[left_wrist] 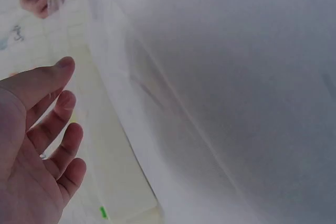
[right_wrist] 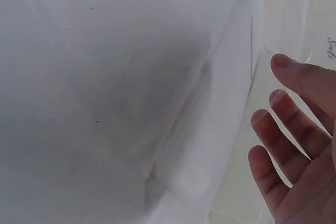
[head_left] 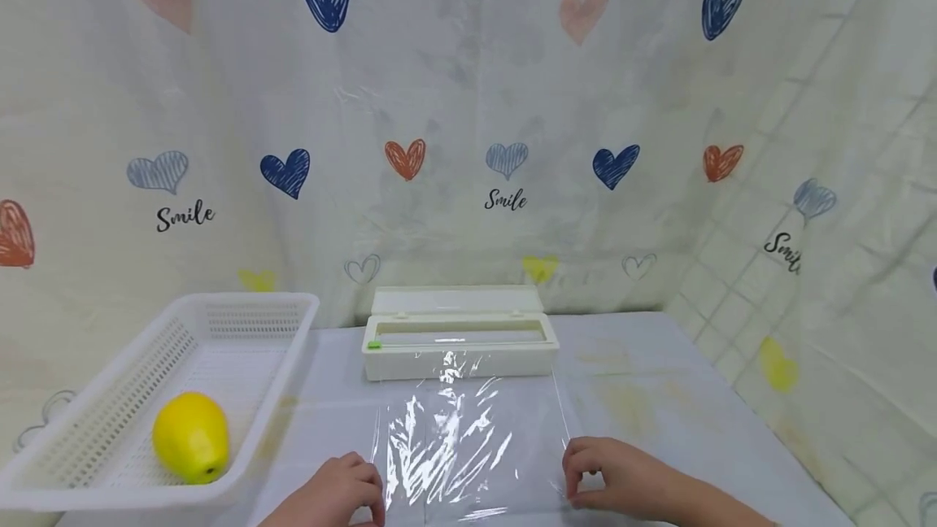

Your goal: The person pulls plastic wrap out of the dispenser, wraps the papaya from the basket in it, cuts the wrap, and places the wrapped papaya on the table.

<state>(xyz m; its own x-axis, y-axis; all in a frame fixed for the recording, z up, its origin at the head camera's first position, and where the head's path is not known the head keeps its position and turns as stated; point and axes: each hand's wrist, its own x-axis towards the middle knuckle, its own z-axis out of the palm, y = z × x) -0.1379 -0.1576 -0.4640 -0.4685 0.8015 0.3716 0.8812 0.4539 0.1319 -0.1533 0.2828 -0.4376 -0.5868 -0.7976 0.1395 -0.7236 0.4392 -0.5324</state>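
A sheet of clear plastic wrap [head_left: 446, 446] stretches from a white wrap dispenser [head_left: 461, 363] toward the near edge of the view. My left hand [head_left: 340, 490] pinches the sheet's left edge, and my right hand [head_left: 615, 474] pinches the right edge. In the left wrist view, the left hand [left_wrist: 39, 135] has its thumb over the index finger, the other fingers loosely bent. The right wrist view shows the right hand [right_wrist: 299, 135] in a similar pose. Both hands are low over the table, level with each other. The dispenser's lid [head_left: 457, 299] stands raised at the back.
At the left stands a white plastic basket [head_left: 293, 364] with a yellow, papaya-like fruit [head_left: 190, 437] in it. A small green slider [head_left: 374, 345] sits at the dispenser's front left. The pale table [head_left: 659, 397] meets a curtain [head_left: 454, 88] printed with hearts behind and at the right.
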